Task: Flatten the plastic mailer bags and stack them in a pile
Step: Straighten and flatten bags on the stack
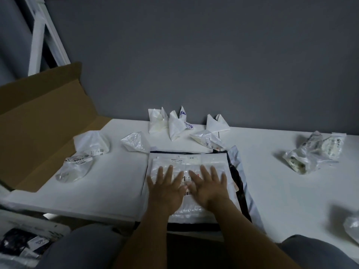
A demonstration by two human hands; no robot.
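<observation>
A flat white mailer bag (194, 160) with a printed label lies on top of a pile of flattened bags (236, 183) at the table's front middle. My left hand (166, 188) and my right hand (208, 185) press on it side by side, fingers straight and spread. Crumpled mailer bags lie around: two at the left (91, 144) (74, 168), one behind the pile (135, 141), three upright ones by the wall (175, 123), one beside them (207, 139), and a bunch at the right (312, 152).
The white table (272, 181) runs along a grey wall. An open cardboard box (38, 121) stands at the left edge. Another crumpled bag (352, 228) sits at the right front corner. Packets (23, 243) lie on the floor at lower left.
</observation>
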